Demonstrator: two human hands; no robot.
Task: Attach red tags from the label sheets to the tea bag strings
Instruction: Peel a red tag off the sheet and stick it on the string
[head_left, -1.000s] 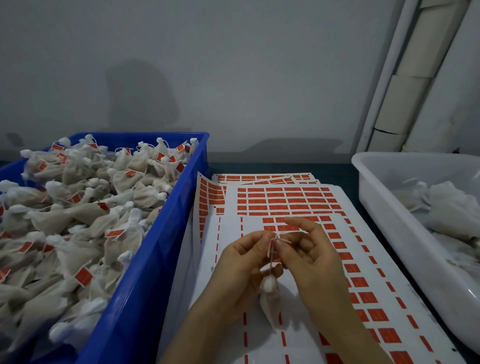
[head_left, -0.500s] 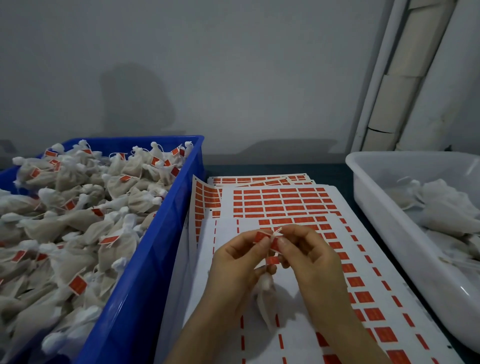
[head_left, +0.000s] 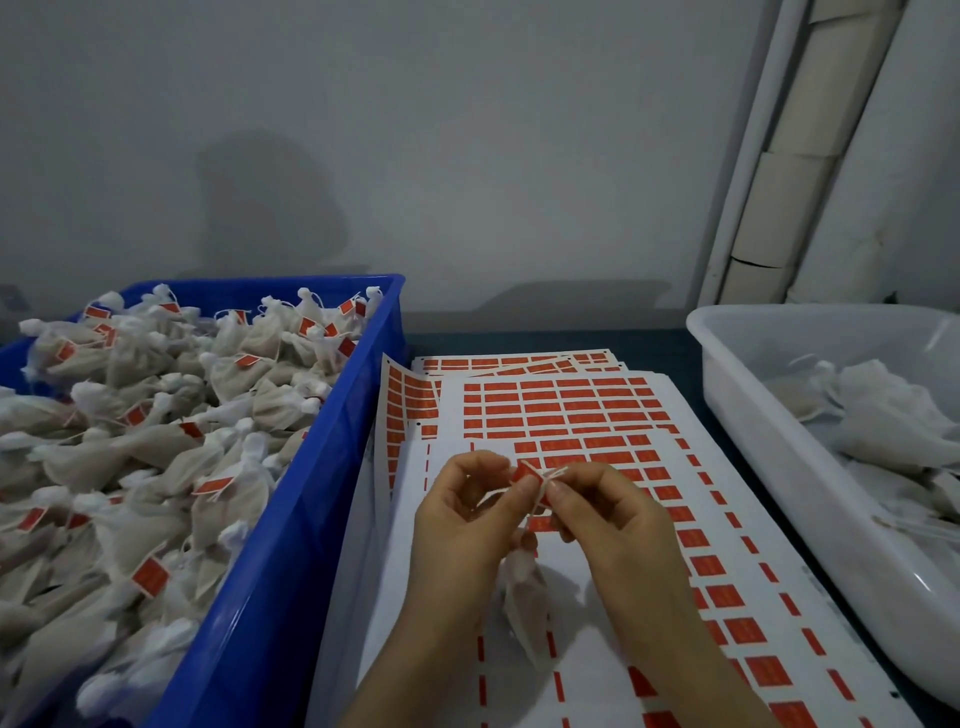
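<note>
Label sheets (head_left: 561, 410) cover the table between a blue crate (head_left: 291, 545) and a white tub (head_left: 748, 410). The left hand (head_left: 462, 525) and right hand (head_left: 613, 530) still pinch the red tag (head_left: 523, 475) and string (head_left: 553, 474). Loose string ends now poke out above the tag, and the tea bag (head_left: 524, 608) dangles beneath.

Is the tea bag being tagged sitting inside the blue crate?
No, the tea bag hangs below the left hand and right hand, over the label sheet, outside the blue crate.
</note>
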